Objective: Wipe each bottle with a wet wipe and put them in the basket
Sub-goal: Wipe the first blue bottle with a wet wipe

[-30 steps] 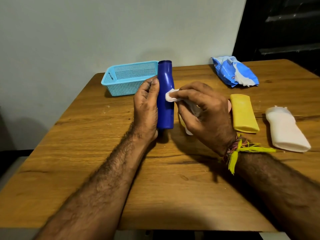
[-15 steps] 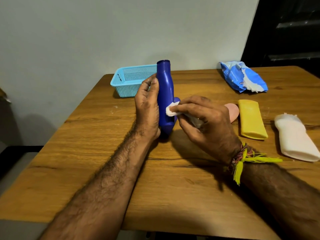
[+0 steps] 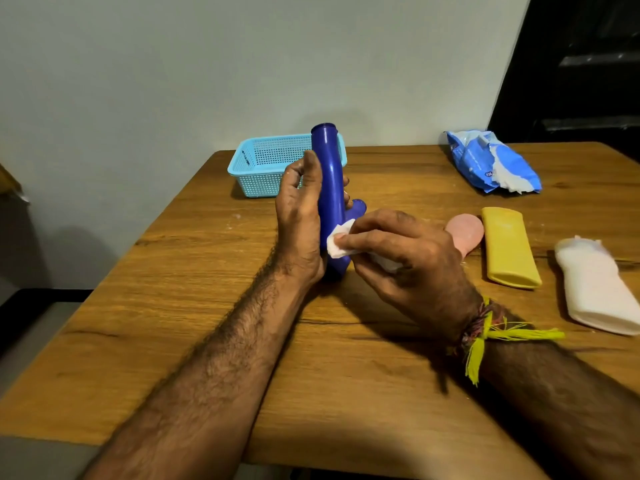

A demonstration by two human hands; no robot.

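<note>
1. Head view, handling: the blue bottle (image 3: 329, 188) looks like stiff, smooth plastic, probably light and likely slick once damp, so a hold around the middle of its body seems safest, leaving the ends free for the wipe.
2. Head view, hands: the left hand (image 3: 301, 216) wraps the bottle from its left side, fingers curled behind it with their tips showing at the right edge. The right hand (image 3: 401, 254) pinches a folded white wet wipe (image 3: 341, 240) and presses it against the lower part of the bottle.
3. Head view, place: the bottle stands nearly upright, tilted slightly, its lower end on or just above the counter (image 3: 346, 358); contact cannot be told. The light blue basket (image 3: 266, 164) sits behind it, near the wall.
4. Head view, looks: the bottle is deep blue, tall and slim, glossy, with a flat top end. A second blue piece (image 3: 358, 207) shows just behind it; what it is cannot be told.
5. Head view, others waiting: a pink bottle (image 3: 465, 232), a yellow bottle (image 3: 509, 247) and a white bottle (image 3: 595, 289) lie to the right, and the wipes pack (image 3: 491, 164) lies farther back.
</note>
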